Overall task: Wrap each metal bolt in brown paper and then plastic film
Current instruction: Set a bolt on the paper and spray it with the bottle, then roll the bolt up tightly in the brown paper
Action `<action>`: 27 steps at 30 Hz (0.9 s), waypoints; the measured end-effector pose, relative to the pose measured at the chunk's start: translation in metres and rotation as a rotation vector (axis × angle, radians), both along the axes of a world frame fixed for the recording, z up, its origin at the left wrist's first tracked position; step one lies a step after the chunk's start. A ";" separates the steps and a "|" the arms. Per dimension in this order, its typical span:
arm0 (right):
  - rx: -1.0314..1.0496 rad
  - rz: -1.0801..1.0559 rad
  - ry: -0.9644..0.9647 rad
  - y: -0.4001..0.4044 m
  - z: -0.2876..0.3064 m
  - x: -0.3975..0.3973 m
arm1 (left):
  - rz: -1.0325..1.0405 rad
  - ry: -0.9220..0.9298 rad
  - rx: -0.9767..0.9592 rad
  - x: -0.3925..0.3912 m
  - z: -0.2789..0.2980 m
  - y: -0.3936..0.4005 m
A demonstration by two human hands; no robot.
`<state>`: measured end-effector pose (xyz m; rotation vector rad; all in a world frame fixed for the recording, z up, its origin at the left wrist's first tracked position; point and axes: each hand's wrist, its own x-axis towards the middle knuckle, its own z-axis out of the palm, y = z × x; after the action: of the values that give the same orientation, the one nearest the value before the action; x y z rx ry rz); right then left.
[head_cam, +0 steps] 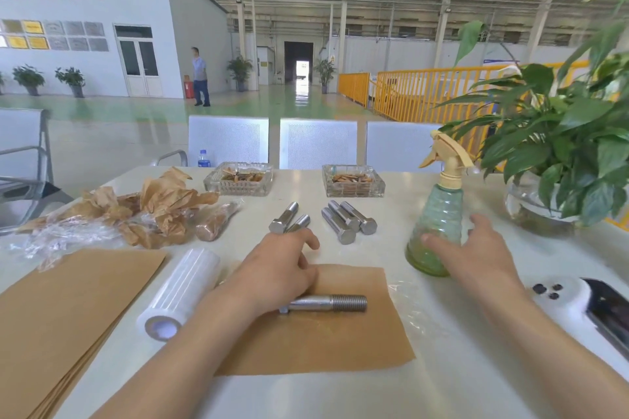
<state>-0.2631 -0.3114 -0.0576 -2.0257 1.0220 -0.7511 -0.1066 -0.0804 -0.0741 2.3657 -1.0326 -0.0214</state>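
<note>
One bolt (326, 303) lies across the near half of a single brown paper sheet (323, 340), threads pointing right and its head tucked under the left hand (275, 269). That hand's grip looks loosely curled over the sheet and the bolt's head end; whether the fingers truly pinch anything I cannot tell. The right hand (476, 255) has its fingers spread apart around the base of the green spray bottle (437, 231), the thumb just touching it.

I judge the step to be readying this bolt for rolling. To do it well, set the bolt parallel to the near paper edge, leave paper overhanging both ends, and roll tightly away from the body before tucking the ends.

Five bare bolts wait beyond the sheet: two (289, 218) near the left fingertips and three (349, 219) further right. The plastic film roll (180, 292) sits just left of the sheet, with the paper stack (68, 316) beyond it. Open surface (442, 367) remains in front and to the right; the bottle and a white device (578, 309) crowd the right side.
</note>
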 end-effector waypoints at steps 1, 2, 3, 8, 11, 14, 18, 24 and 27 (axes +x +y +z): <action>-0.034 -0.030 -0.029 0.009 -0.002 -0.005 | -0.010 -0.003 -0.022 0.001 0.000 0.002; -0.088 -0.046 -0.086 0.019 -0.004 -0.012 | -0.024 -0.012 -0.043 0.001 0.002 0.003; -0.157 -0.033 -0.162 0.032 -0.006 -0.018 | -0.042 -0.027 -0.061 0.001 0.004 0.006; -0.386 0.279 -0.224 0.072 -0.004 -0.021 | -0.190 -0.055 -0.140 -0.006 0.020 0.022; -0.379 0.441 -0.154 0.076 0.002 -0.013 | -0.245 -0.079 -0.122 -0.017 0.027 0.033; -0.391 0.549 -0.018 0.076 0.005 -0.003 | -0.272 -0.154 -0.069 -0.028 0.029 0.040; -0.465 0.634 0.235 0.079 0.001 0.009 | -0.294 -0.318 0.031 -0.038 0.023 0.048; -0.534 0.718 0.296 0.077 -0.009 0.009 | -0.326 -0.527 0.113 -0.050 0.011 0.051; -0.594 0.745 0.294 0.078 -0.010 0.005 | -0.310 -0.592 0.109 -0.052 0.008 0.053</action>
<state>-0.2582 -0.2338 -0.0679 -2.8226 0.1039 -0.3685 -0.1585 -0.0270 -0.0664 2.3323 -1.7024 0.5485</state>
